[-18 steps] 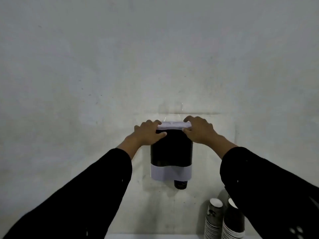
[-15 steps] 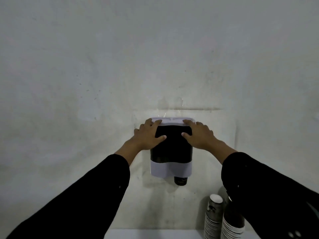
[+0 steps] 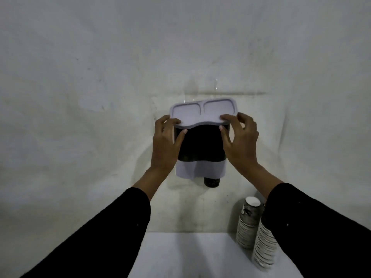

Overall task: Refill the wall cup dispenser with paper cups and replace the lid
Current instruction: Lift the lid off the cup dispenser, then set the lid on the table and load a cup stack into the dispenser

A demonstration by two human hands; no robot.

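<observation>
Left hand (image 3: 165,143) and right hand (image 3: 240,141) pinching lid (image 3: 202,114) ends, long axis left-right atop upright dispenser (image 3: 200,145)

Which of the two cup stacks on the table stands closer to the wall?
The left stack, the one whose white cup bottom shows on top. The other stack stands nearer the person, partly hidden by the right sleeve.

white table (image 3: 192,255) | two paper cup stacks (image 3: 249,223) upside down, right
</observation>
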